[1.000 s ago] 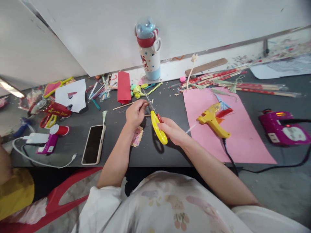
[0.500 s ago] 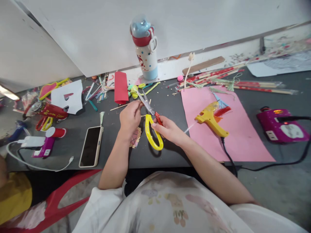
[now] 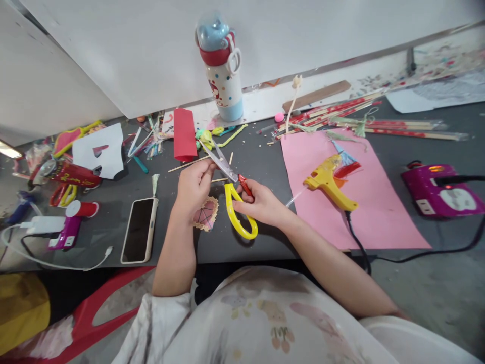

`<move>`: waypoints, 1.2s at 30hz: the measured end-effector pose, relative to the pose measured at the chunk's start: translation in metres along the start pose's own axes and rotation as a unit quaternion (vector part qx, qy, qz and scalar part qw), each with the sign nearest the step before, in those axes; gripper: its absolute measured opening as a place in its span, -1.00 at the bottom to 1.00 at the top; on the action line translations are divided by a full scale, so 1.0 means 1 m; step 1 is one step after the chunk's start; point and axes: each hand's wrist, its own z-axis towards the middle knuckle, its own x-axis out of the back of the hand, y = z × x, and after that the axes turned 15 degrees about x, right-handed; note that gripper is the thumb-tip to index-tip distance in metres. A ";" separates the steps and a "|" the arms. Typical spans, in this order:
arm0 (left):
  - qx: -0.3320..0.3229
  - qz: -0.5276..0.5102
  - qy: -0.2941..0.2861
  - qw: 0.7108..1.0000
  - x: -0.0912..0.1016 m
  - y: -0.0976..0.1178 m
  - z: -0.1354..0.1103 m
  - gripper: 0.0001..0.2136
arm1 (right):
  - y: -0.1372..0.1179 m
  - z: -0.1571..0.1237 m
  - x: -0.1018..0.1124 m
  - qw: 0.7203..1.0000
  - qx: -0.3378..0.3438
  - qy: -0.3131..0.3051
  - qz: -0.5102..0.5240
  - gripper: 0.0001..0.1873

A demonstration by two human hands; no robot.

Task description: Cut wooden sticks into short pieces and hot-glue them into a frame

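Note:
My right hand grips a pair of scissors with one yellow handle and one red one. The scissor blades are spread and point up and to the left. Close beside the blades, my left hand is closed in a pinch; what its fingertips hold is hidden. Thin wooden sticks lie around that hand. Below it, flat on the table, is a pink round piece with a crumbly, light edge and dark lines across it, partly covered by the wrist.
A bottle stands at the back, near a red paper piece and yellow-green clay. To the right, a yellow hot glue gun lies on pink paper, its cord hanging over the edge. A phone and red thread spool lie left.
The view has shifted slightly. My left hand has moved a little left, away from the scissors, uncovering more of the pink piece. The scissors stay in my right hand with blades spread.

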 end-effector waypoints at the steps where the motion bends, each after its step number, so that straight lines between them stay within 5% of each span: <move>1: 0.004 -0.005 -0.005 1.000 0.001 0.000 0.000 -0.68 | 0.000 0.000 0.000 1.000 0.001 0.000 0.000 -0.57; 7: 0.008 0.026 -0.009 1.000 0.003 0.005 -0.002 -0.68 | -0.003 0.000 0.001 1.000 0.005 0.006 -0.001 -0.60; 16: -0.034 0.215 0.088 0.972 0.001 0.018 -0.011 -0.72 | -0.005 0.002 0.003 0.981 -0.044 -0.031 0.186 -0.74; 28: -0.030 0.298 0.078 0.951 0.022 0.042 -0.021 -0.74 | 0.002 0.000 0.006 0.972 -0.013 -0.050 0.229 -0.83; 36: -0.025 0.311 0.079 0.947 0.029 0.050 -0.015 -0.73 | -0.008 0.002 0.007 0.924 -0.070 -0.063 0.372 -0.63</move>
